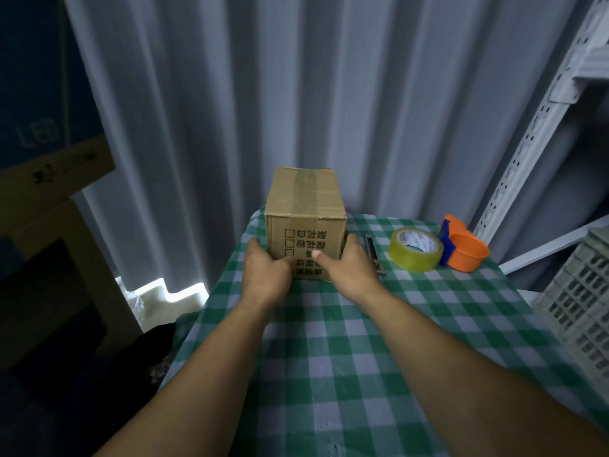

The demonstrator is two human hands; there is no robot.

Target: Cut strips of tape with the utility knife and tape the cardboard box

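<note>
Brown cardboard makes up the small box (305, 222) that stands at the far left end of the table (379, 341), which is covered in a green-and-white checked cloth. Both bare forearms reach forward from the near edge, close to parallel, and meet the box low down. The left hand (267, 271) wraps its left near corner, fingers curled round the left side and the thumb lying on the printed near face. The right hand (350, 265) presses on the right side, its thumb stretched across the near face and the fingers hidden behind the right edge. So the box sits clamped between the two hands, resting on the cloth, upright, with its printed characters upside down toward the camera. A strip of clear tape already runs along the middle of its top.

Just right of the right hand a thin dark utility knife (373, 250) lies on the cloth, pointing near to far, partly hidden by the wrist. Farther right sits a yellowish roll of tape (415, 249), tilted on its side, and touching its right side an orange tape dispenser (461, 247) with a blue part. Neither hand touches these.

At the right edge a pale grey slotted crate (580, 298) shows; its contents cannot be seen. Behind the table hangs a grey corrugated wall (263, 94).
</note>
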